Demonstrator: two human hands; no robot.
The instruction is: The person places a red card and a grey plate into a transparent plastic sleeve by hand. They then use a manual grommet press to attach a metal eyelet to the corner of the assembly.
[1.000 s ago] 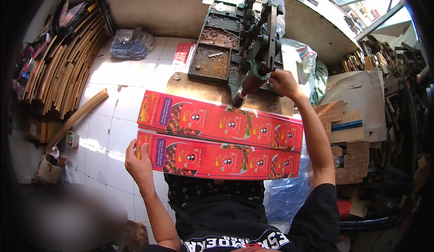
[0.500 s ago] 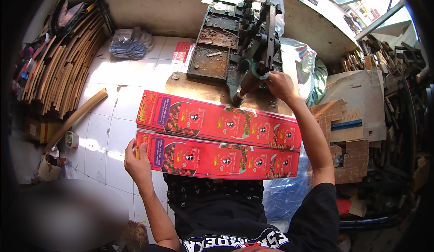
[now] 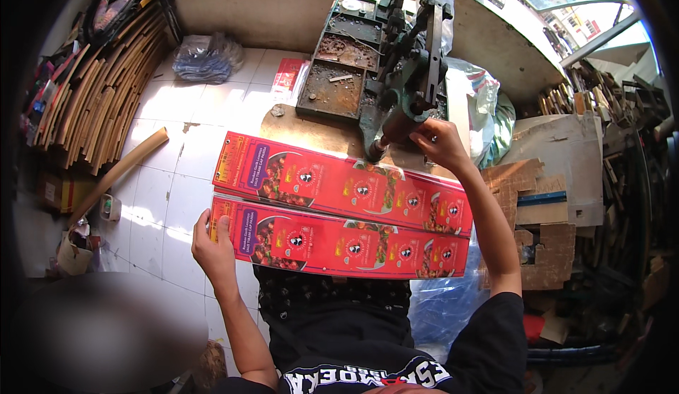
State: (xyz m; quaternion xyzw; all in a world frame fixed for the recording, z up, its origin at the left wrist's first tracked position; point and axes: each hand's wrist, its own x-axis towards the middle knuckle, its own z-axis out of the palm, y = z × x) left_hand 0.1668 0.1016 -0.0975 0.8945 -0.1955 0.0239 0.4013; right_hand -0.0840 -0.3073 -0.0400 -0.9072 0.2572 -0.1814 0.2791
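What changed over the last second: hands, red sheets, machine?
Little. The right hand slid slightly left and closer in on the green machine, staying gripped near its lower end. The left hand kept its hold on the left end of the near red printed sheet. Both sheets, the far one included, lie as before, far edge under the machine.

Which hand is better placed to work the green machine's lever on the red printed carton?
Probably the right hand: it already grips the green metal machine at its lever. The left hand holds the left end of the long red printed cardboard carton, steadying it.
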